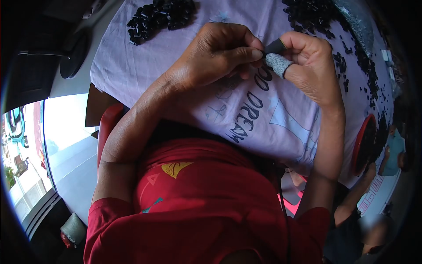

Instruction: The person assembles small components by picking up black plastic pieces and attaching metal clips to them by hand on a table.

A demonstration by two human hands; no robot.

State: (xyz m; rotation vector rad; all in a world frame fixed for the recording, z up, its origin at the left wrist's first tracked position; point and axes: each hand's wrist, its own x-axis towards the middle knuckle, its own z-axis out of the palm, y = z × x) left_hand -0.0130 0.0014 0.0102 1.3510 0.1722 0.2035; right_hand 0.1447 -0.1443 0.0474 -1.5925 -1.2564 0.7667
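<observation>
My left hand (222, 55) is closed in a pinch, with thumb and forefinger meeting over the cloth-covered table. My right hand (312, 66) pinches at the same spot, fingertips against those of the left. A black finger sleeve (276, 46) covers its forefinger and a grey knitted sleeve (278, 65) its thumb. Whatever sits between the fingertips is dark, tiny and mostly hidden. Beyond my left hand lies a pile of small black parts (160, 20). Another heap of black parts (310, 15) is beyond my right hand.
A pale printed cloth (281, 103) covers the table. More black pieces (369, 75) are strewn along its right side, near a clear plastic bag (357, 26) and a red-rimmed basin (364, 145). Another person (347, 233) sits at lower right; a blue-green sleeve (391, 152) shows farther off.
</observation>
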